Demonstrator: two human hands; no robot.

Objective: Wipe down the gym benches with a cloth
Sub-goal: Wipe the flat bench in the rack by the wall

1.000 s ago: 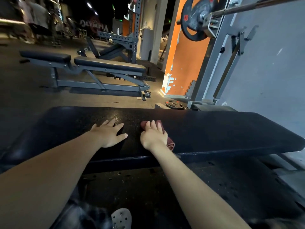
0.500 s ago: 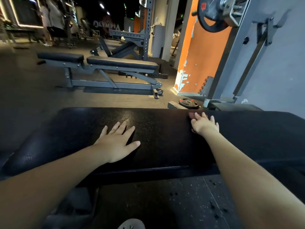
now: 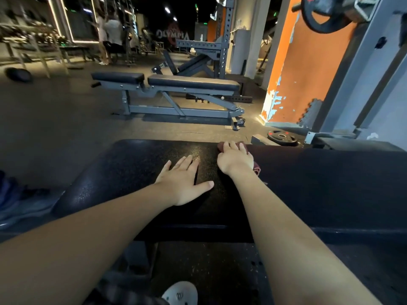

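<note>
On one bench rest two spread grips: left grip bare, right grip pressing one cloth.

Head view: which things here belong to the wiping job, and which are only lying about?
For the job:
- black bench pad
- dark red cloth, pressed under the right hand
- left hand, flat on the pad
- grey adjustable bench behind, perhaps to be wiped next

Lying about:
- weight plate on the floor
- power rack
- orange pillar
</note>
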